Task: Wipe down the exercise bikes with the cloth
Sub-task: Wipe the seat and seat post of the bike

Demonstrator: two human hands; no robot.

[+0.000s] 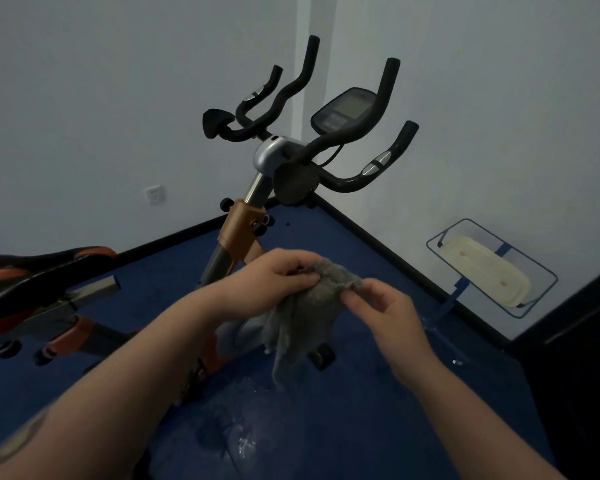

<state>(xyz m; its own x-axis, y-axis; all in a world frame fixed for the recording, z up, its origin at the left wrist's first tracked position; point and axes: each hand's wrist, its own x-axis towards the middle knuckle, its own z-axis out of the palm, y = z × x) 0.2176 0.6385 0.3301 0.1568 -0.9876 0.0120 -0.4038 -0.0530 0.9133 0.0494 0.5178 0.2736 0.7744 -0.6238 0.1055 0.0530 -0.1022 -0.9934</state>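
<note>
Grey cloth (305,306); orange-black bike (243,230); blue floor (361,410).

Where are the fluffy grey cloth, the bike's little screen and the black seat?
fluffy grey cloth (305,306), head view, hanging middle.
bike's little screen (351,106), head view, display glass.
black seat (28,271), head view, top.

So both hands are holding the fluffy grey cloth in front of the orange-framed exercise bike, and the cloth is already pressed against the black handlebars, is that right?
Not quite: the head view shows both hands, left and right, holding the fluffy grey cloth in mid-air, well below the black handlebars of the orange-framed exercise bike.
</note>
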